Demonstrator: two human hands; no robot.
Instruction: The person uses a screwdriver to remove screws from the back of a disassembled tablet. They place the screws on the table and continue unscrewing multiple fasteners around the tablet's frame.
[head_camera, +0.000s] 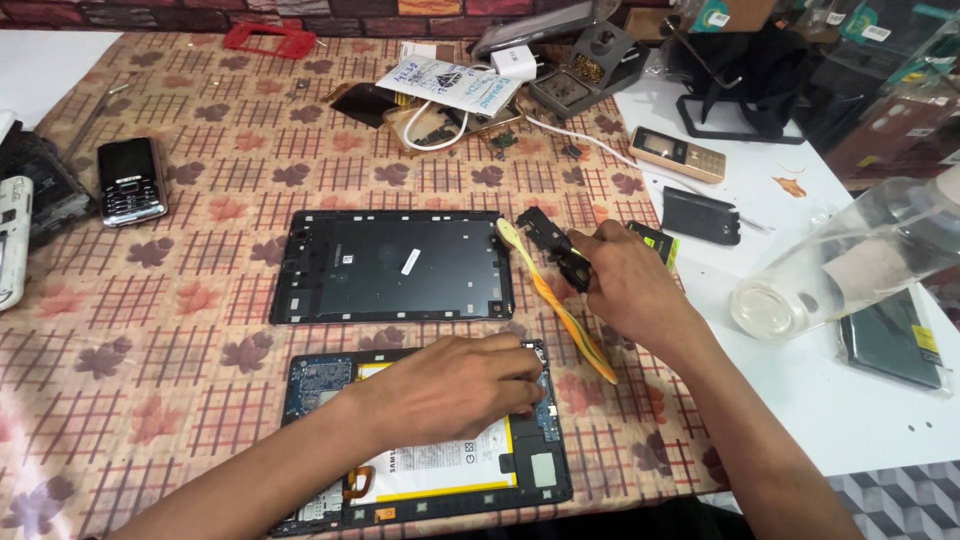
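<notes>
Leaf-patterned cloth covers the bench. At lower centre, an opened tablet (440, 450) lies lengthwise under the left hand (460, 385), fingers curled on its right end. Just upper-right, the right hand (620, 285) grips a toothbrush (555, 300) and a black part (555, 245).

Leaf-patterned tablecloth (200, 330) bears opened tablet (440, 470), back cover (390, 265), keypad phone (131, 180)

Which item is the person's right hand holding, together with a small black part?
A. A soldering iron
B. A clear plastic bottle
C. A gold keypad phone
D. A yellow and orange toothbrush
D: the right hand grips a yellow and orange toothbrush along with a small black part, above the detached tablet back cover, while the left hand rests on the opened tablet.
</notes>
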